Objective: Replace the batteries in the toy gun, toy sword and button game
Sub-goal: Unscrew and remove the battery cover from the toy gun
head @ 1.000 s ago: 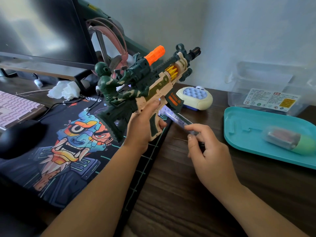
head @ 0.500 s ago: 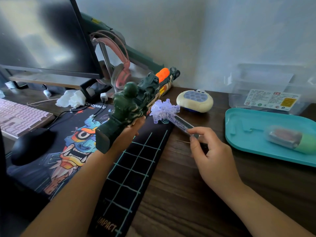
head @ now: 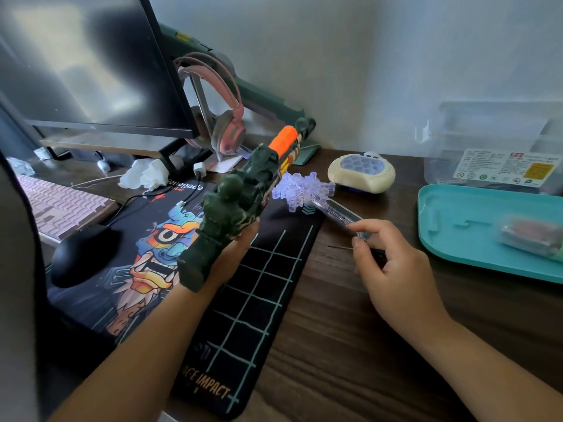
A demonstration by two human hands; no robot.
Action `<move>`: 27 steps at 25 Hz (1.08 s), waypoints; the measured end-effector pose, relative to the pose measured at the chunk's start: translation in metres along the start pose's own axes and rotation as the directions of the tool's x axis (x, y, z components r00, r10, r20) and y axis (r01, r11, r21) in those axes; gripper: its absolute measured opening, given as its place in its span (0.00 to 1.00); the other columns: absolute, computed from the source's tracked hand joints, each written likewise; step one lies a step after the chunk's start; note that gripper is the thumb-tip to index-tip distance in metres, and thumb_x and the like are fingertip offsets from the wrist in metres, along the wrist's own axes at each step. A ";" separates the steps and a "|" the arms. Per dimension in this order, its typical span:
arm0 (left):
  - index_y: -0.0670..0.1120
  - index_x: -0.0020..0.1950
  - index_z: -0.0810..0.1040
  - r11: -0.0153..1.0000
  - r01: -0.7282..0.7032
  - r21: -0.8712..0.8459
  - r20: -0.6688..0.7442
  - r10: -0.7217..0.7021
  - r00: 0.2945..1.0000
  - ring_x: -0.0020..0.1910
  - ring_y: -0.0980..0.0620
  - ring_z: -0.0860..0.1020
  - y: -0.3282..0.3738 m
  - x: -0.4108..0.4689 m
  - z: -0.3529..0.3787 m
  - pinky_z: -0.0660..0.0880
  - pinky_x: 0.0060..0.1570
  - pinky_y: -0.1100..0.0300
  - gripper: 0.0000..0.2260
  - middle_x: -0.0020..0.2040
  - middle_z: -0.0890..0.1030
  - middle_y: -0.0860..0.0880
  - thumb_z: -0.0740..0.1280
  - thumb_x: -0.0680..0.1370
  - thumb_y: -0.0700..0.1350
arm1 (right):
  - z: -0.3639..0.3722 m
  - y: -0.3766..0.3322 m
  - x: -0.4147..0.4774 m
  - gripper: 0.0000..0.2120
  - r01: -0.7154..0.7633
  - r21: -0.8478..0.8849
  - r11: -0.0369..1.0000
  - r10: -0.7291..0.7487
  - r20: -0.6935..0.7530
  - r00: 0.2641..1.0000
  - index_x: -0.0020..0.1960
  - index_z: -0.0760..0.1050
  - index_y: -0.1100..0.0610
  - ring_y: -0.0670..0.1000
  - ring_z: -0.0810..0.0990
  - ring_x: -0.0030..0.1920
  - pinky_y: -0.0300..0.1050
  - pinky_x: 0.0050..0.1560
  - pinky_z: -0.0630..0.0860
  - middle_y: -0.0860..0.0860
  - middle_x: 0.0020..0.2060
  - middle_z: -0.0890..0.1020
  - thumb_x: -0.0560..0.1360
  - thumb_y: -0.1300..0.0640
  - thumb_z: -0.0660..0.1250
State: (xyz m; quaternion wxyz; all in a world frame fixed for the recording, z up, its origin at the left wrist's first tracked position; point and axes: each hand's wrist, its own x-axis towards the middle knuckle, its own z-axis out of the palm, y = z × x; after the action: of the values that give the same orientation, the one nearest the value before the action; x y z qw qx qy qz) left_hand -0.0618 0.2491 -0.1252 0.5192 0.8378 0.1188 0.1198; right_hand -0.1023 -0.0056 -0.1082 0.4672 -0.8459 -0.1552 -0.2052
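Note:
My left hand [head: 236, 249] grips the camouflage toy gun [head: 243, 190] from below, above the desk mat, with its orange-tipped barrel pointing away toward the wall. The clear toy sword [head: 304, 190] with a snowflake-shaped guard lies on the desk just right of the gun. The fingers of my right hand [head: 393, 269] curl over the dark handle of a screwdriver [head: 338, 247] on the desk, its index finger touching the sword's near end. The cream button game [head: 361, 173] sits behind the sword.
A teal tray [head: 457, 208] at the right holds a clear capsule-like container [head: 530, 236]. Behind it stands a clear plastic box [head: 499, 147]. Mouse [head: 82, 254], pink keyboard [head: 61, 205], monitor and headphones [head: 225, 129] fill the left and back.
My left hand has turned the gun from side-on and raised to lower, with the barrel pointing away, which uncovers the sword's guard. My right hand has stayed over the screwdriver.

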 end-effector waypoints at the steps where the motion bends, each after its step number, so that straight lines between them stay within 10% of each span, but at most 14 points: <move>1: 0.49 0.51 0.83 0.999 -0.044 -0.016 0.007 0.044 0.999 0.60 0.47 0.79 0.004 -0.004 0.000 0.72 0.65 0.52 0.30 0.57 0.83 0.44 0.64 0.70 0.74 | 0.000 -0.001 0.000 0.09 -0.006 -0.003 1.000 0.006 -0.005 1.000 0.57 0.73 0.44 0.48 0.75 0.24 0.53 0.28 0.75 0.48 0.33 0.80 0.77 0.52 0.61; 4: 0.47 0.48 0.80 0.995 -0.009 -0.097 0.047 0.014 0.999 0.39 0.66 0.77 0.023 -0.010 -0.001 0.72 0.49 0.75 0.11 0.43 0.82 0.57 0.66 0.81 0.54 | -0.004 -0.003 0.000 0.09 -0.019 0.000 1.000 0.019 -0.008 1.000 0.56 0.72 0.43 0.50 0.73 0.23 0.53 0.27 0.74 0.48 0.31 0.80 0.77 0.53 0.61; 8: 0.44 0.34 0.73 0.991 0.065 -0.120 0.067 -0.058 0.996 0.24 0.67 0.71 0.024 -0.011 -0.005 0.67 0.34 0.78 0.17 0.33 0.71 0.50 0.61 0.83 0.46 | -0.004 -0.009 0.001 0.09 -0.037 0.034 0.999 0.037 0.004 0.999 0.54 0.72 0.41 0.51 0.77 0.27 0.56 0.30 0.76 0.50 0.29 0.79 0.78 0.53 0.62; 12: 0.30 0.53 0.79 0.986 0.077 -0.151 0.053 -0.070 0.996 0.33 0.63 0.72 0.023 -0.016 -0.004 0.67 0.34 0.78 0.16 0.40 0.76 0.40 0.61 0.83 0.43 | -0.001 -0.010 0.001 0.09 -0.093 0.087 0.992 0.091 0.032 0.995 0.52 0.72 0.40 0.52 0.78 0.27 0.57 0.32 0.77 0.51 0.29 0.79 0.78 0.54 0.62; 16: 0.45 0.36 0.76 0.974 0.097 -0.204 0.085 -0.082 0.993 0.34 0.58 0.72 0.033 -0.022 0.000 0.70 0.41 0.71 0.18 0.33 0.73 0.51 0.64 0.81 0.54 | 0.000 -0.010 0.000 0.08 -0.100 0.138 0.985 0.098 0.021 0.995 0.53 0.74 0.43 0.51 0.79 0.31 0.49 0.36 0.76 0.47 0.33 0.80 0.77 0.55 0.64; 20: 0.35 0.59 0.79 0.970 0.121 -0.213 0.072 -0.108 0.992 0.39 0.66 0.79 0.031 -0.021 0.005 0.68 0.40 0.81 0.21 0.48 0.81 0.35 0.62 0.82 0.53 | 0.002 -0.013 -0.004 0.09 -0.116 0.181 0.977 0.106 0.067 0.992 0.51 0.76 0.45 0.49 0.78 0.31 0.40 0.35 0.75 0.41 0.39 0.80 0.77 0.59 0.65; 23: 0.30 0.63 0.75 0.969 0.081 -0.233 0.035 -0.075 0.997 0.62 0.42 0.76 0.033 -0.022 0.008 0.69 0.48 0.73 0.29 0.60 0.79 0.32 0.62 0.81 0.57 | 0.001 -0.014 -0.002 0.08 -0.118 0.191 0.974 0.110 0.053 0.993 0.51 0.77 0.45 0.50 0.78 0.31 0.44 0.35 0.76 0.40 0.39 0.80 0.76 0.58 0.65; 27: 0.39 0.39 0.81 0.964 0.059 -0.258 -0.054 -0.075 0.996 0.35 0.50 0.76 0.035 -0.026 -0.002 0.69 0.44 0.57 0.20 0.33 0.78 0.47 0.65 0.81 0.53 | 0.001 -0.010 -0.001 0.08 -0.115 0.179 0.977 0.112 0.024 0.993 0.51 0.77 0.45 0.49 0.79 0.33 0.44 0.37 0.75 0.40 0.38 0.80 0.77 0.58 0.65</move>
State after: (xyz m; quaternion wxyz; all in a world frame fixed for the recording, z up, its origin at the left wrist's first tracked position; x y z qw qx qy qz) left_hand -0.0841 0.2268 -0.0946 0.6228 0.7551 0.1469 0.1429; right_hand -0.1071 0.0008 -0.1018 0.5517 -0.8090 -0.1278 -0.1574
